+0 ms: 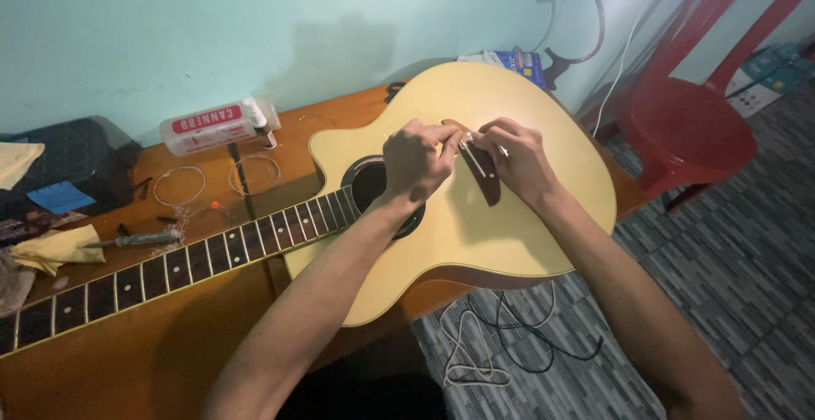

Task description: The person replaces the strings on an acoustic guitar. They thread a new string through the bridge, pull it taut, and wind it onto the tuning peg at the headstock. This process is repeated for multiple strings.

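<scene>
A pale green wall backs a brown wooden table, and grey patterned flooring runs off beyond the right hand's side, where a red plastic chair stands well apart from the hands. An acoustic guitar with a light yellow top lies flat on the table, its body under both hands and its dark fretboard stretching away past the left forearm towards the near left corner. The left hand is curled over the guitar top just beside the sound hole, its fingers bent and pinched together at the upper end of the brown bridge; what they grip, if anything, is too small to make out. The right hand meets it from the other side, fingers likewise bent and closed in on the same end of the bridge, fingertips almost touching those of the left. Beyond the left hand, farther along the table, lie coiled strings, a white rectangular box with a red label against the wall, a small screwdriver and a yellowish cloth. Below the guitar body, near the forearms, loose cables trail across the floor.
</scene>
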